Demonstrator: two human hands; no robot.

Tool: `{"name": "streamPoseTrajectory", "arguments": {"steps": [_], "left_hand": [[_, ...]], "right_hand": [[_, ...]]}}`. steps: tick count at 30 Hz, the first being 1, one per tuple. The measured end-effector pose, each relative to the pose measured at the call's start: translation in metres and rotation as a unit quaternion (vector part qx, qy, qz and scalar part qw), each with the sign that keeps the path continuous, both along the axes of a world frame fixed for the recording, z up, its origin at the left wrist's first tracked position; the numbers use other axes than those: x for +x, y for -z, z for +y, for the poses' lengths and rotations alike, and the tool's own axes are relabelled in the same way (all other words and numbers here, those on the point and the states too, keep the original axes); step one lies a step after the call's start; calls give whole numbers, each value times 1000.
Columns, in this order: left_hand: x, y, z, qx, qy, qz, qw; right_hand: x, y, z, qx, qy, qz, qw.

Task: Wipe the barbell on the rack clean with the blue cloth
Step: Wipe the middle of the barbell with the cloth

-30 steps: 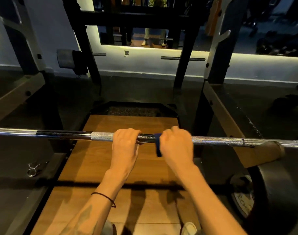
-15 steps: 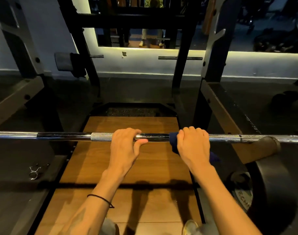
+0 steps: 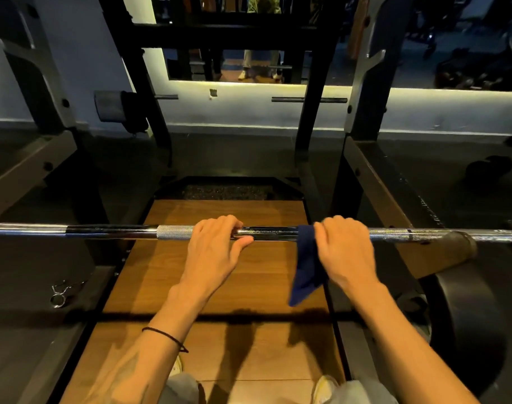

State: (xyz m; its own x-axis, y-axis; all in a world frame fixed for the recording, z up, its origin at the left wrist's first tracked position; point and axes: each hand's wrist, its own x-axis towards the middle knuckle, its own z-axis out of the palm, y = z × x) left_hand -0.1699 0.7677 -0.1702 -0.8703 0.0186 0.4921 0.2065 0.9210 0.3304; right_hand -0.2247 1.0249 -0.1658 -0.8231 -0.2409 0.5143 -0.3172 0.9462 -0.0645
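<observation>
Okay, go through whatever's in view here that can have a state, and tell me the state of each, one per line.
barbell: lying level across the rack, gripped by both hands
blue cloth: draped over the bar, loose end hanging below
left hand: fingers curled over the bare bar
right hand: curled over the bar, holding the cloth against it
spring collar: off the bar, lying on the floor at left
weight plate: at the right, edge on, partly out of view
</observation>
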Motion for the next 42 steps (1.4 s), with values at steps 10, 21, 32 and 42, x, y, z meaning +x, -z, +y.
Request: {"name": "streamPoseTrajectory", "arguments": {"steps": [10,21,32,42], "left_hand": [[-42,-32,52,-162,72,-228,957],[-25,4,54,-108,32,28,993],[-11,23,69,7,-6,88,996],[-42,-34,58,-110,59,-86,989]], "right_hand": [[8,7,-5,6,60,18,998],[-5,-3,11,80,-35,4,996],[4,-8,-44,120,-47,-14,992],[-9,-5,52,78,-35,-11,996]]}}
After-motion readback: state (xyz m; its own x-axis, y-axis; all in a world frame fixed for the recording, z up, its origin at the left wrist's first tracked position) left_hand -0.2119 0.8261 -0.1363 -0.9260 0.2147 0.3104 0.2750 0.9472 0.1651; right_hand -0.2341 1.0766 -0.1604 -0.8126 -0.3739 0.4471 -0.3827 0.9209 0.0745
